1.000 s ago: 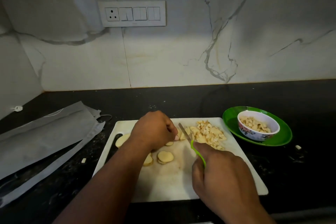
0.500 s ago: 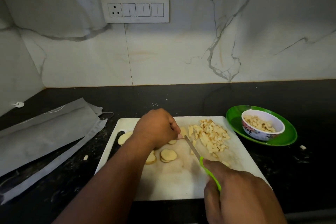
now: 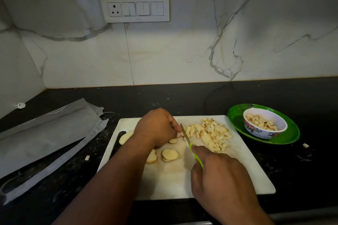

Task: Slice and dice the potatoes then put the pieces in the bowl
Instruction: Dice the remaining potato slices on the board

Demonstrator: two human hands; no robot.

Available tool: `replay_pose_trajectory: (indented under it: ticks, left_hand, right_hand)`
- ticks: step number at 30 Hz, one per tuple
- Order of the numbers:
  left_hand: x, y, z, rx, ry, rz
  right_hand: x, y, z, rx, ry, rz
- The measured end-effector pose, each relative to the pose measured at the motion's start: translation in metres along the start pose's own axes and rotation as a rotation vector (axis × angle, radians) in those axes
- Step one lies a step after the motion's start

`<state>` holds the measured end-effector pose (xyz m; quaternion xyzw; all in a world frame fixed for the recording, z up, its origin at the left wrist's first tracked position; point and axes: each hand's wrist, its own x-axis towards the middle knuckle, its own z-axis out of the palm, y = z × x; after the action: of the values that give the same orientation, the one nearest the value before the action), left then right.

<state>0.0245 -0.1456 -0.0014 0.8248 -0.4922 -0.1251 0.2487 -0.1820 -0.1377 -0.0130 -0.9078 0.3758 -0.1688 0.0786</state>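
Observation:
A white cutting board (image 3: 172, 182) lies on the black counter. My left hand (image 3: 156, 127) is curled over potato slices at the board's middle, fingertips against the knife blade. My right hand (image 3: 217, 175) grips the green handle of a small knife (image 3: 185, 134), whose blade stands in the potato strips beside my left fingertips. Round potato slices (image 3: 169, 154) lie near my left wrist, and one more slice (image 3: 125, 137) sits by the board's handle hole. A heap of diced potato (image 3: 214, 134) covers the board's far right. A patterned bowl (image 3: 265, 124) holds diced pieces.
The bowl stands on a green plate (image 3: 237, 120) to the right of the board. A grey bag (image 3: 45, 133) lies on the counter at the left. Stray potato bits (image 3: 305, 145) lie on the counter. A marble wall with a switch panel (image 3: 134, 8) rises behind.
My right hand drew the knife back toward me, then pushed it forward again into the potato strips. My left hand stayed on the slices.

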Motion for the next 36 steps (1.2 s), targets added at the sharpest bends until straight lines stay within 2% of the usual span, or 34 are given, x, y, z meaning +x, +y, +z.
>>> replay_pose_trajectory:
  ticks: [5, 10, 13, 19, 23, 30, 36]
  left_hand:
    - [0.001, -0.001, 0.001, 0.012, 0.007, 0.008]
    - [-0.003, -0.002, -0.001, 0.005, -0.016, 0.059]
    - [-0.006, 0.003, 0.001, 0.003, 0.024, 0.066]
    - [-0.014, 0.013, 0.002, -0.123, 0.013, 0.185]
    - [-0.014, 0.015, 0.005, -0.164, 0.038, 0.175]
    - [-0.013, 0.015, 0.005, -0.128, 0.028, 0.137]
    - [-0.008, 0.012, 0.009, -0.008, 0.007, 0.190]
  right_hand:
    - [-0.023, 0.001, -0.017, 0.029, -0.055, 0.048]
    - [-0.032, 0.005, -0.027, 0.098, 0.041, 0.103]
    - [-0.025, 0.014, -0.020, 0.165, 0.140, 0.155]
    - [-0.017, 0.024, -0.008, 0.291, 0.185, 0.186]
    - [-0.016, 0.030, -0.004, 0.365, 0.225, 0.192]
    - [-0.011, 0.036, 0.002, 0.444, 0.203, 0.179]
    - [-0.012, 0.041, 0.006, 0.528, 0.257, 0.182]
